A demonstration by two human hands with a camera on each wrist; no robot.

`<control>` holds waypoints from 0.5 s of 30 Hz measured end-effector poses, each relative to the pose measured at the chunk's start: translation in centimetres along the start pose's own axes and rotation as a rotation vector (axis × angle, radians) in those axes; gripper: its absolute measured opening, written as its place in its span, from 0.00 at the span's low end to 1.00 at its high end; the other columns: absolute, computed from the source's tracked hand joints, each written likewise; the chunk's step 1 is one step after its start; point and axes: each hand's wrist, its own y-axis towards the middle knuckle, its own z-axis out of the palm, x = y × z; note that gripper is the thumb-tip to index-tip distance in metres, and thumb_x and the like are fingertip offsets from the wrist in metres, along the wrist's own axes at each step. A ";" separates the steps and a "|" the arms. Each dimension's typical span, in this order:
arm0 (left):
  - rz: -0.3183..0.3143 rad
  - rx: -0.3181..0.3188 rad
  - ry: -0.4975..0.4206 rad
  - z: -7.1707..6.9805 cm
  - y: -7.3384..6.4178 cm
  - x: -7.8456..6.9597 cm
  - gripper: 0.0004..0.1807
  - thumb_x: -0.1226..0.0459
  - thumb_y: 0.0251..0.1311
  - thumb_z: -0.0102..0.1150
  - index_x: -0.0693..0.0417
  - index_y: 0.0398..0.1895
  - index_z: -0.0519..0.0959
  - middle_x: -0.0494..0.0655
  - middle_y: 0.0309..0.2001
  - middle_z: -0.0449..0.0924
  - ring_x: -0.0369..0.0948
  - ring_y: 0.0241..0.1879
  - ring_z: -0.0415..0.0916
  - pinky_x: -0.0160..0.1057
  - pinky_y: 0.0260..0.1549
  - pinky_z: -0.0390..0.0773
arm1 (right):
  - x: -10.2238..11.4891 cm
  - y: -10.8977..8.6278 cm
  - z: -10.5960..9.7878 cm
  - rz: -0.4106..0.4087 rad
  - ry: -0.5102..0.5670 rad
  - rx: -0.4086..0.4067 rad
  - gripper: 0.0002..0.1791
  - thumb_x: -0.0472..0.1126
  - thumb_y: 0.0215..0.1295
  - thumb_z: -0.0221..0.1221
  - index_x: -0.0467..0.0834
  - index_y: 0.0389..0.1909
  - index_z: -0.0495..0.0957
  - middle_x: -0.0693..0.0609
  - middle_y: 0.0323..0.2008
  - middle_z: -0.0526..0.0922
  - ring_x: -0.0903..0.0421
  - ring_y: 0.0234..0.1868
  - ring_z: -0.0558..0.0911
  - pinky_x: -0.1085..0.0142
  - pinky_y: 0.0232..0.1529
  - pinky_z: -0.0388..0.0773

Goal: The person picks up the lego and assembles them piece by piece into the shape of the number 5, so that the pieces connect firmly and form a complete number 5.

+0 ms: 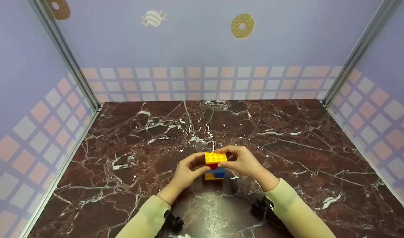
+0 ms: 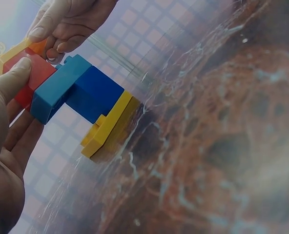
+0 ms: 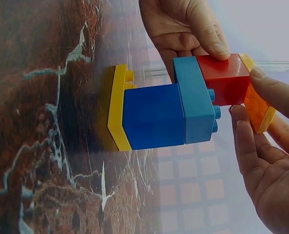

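Note:
A stack of toy building bricks stands upright on the table. At its bottom lies a thin yellow plate point(image 3: 116, 107), with a blue brick point(image 3: 153, 117) on one end of it. A teal brick point(image 3: 193, 100) sits over the blue one, and a red brick point(image 3: 222, 78) above that. Topmost is a studded yellow plate point(image 1: 216, 158), its underside orange in the right wrist view. My left hand point(image 1: 185, 172) pinches the red brick, thumb on its near face. My right hand point(image 1: 243, 162) holds the top plate's overhanging end, thumb at its edge and fingers beneath.
The dark red marbled table point(image 1: 139, 148) spreads around the stack. Pale purple panels point(image 1: 202, 43) with checks and sweets enclose its back and sides, joined by metal corner posts point(image 1: 64, 49). Black wrist devices point(image 1: 173, 220) hang under both pale sleeves.

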 end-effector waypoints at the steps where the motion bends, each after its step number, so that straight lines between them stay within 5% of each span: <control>1: 0.004 0.004 -0.013 0.0 0.0 0.0 0.26 0.71 0.59 0.71 0.68 0.62 0.77 0.67 0.57 0.83 0.35 0.54 0.83 0.42 0.56 0.86 | 0.0 0.0 0.0 0.000 0.004 0.002 0.21 0.37 0.60 0.73 0.38 0.55 0.85 0.39 0.46 0.89 0.58 0.37 0.85 0.72 0.41 0.85; 15: 0.025 0.034 0.003 -0.3 0.0 0.2 0.28 0.71 0.60 0.71 0.65 0.64 0.76 0.65 0.58 0.82 0.43 0.57 0.83 0.44 0.58 0.85 | -0.3 0.0 -0.1 0.015 0.024 0.018 0.23 0.37 0.59 0.73 0.37 0.56 0.84 0.38 0.47 0.88 0.51 0.40 0.87 0.72 0.43 0.85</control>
